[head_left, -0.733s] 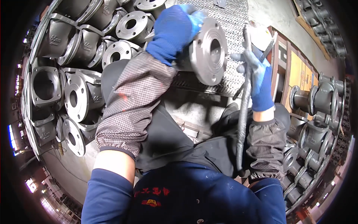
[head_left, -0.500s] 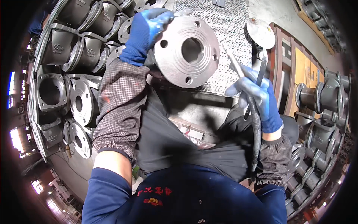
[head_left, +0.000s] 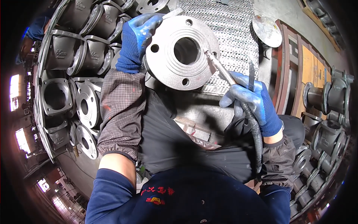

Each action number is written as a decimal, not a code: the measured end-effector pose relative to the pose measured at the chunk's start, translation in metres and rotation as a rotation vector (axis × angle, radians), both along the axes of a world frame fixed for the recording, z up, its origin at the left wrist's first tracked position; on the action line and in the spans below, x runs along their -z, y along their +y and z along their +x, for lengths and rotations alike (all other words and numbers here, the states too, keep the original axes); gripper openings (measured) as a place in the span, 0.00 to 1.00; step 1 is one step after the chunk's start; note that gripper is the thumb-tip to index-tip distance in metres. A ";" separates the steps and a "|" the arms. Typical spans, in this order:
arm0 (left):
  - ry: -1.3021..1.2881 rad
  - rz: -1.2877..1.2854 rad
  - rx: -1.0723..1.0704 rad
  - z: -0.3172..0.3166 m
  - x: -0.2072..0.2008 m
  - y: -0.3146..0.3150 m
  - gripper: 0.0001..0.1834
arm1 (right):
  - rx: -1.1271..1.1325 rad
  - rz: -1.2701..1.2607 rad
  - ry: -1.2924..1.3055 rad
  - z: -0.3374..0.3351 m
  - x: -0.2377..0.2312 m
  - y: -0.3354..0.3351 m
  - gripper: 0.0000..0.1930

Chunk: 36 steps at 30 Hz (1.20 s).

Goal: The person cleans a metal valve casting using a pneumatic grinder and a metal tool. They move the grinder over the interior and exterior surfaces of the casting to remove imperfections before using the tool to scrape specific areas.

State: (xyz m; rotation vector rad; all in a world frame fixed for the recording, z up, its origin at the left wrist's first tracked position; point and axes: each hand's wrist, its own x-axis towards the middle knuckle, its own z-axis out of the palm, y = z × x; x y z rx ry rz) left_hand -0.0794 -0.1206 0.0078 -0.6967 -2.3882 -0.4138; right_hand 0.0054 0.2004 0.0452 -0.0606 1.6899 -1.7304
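In front of me a grey cast valve body stands tilted, its round flange (head_left: 167,48) facing me with a wide centre bore and several bolt holes. My left hand (head_left: 140,35), in a blue coated glove, is closed on the flange's upper left edge; some fingers are hidden behind it. A slim metal hand grinder (head_left: 223,72) with a black ribbed flexible shaft (head_left: 254,127) is in my gloved right hand (head_left: 248,95). Its tip meets the flange face beside the right bolt hole. A dark flat strip (head_left: 251,74) also sticks up from between my right fingers.
Beneath the flange lies a patterned metal bench top (head_left: 235,37). A round pale disc (head_left: 267,30) stands to its right, near a reddish-brown frame (head_left: 287,63). Dark valve castings (head_left: 63,52) are stacked at left; more castings (head_left: 326,134) crowd the right.
My right hand has brought the grinder's tip left onto the flange face; before, it was apart from it. The flange, with my left hand on it, sits slightly further left in view.
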 end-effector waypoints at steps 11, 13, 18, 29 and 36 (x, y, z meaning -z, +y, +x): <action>-0.023 0.009 0.019 0.002 -0.003 0.001 0.12 | -0.028 0.075 0.049 -0.015 -0.015 -0.005 0.20; -0.068 0.122 0.089 0.001 -0.003 0.003 0.13 | -0.055 0.063 -0.004 -0.018 -0.016 0.001 0.20; 0.072 -0.029 0.075 0.002 -0.007 0.007 0.14 | 0.012 -0.024 -0.032 -0.009 -0.021 0.011 0.19; -0.197 0.242 0.034 0.006 -0.005 0.008 0.14 | -0.091 0.088 0.079 -0.009 -0.024 0.022 0.21; -0.486 0.669 -0.025 0.013 -0.003 0.021 0.14 | 0.202 0.077 0.136 -0.008 -0.009 0.012 0.23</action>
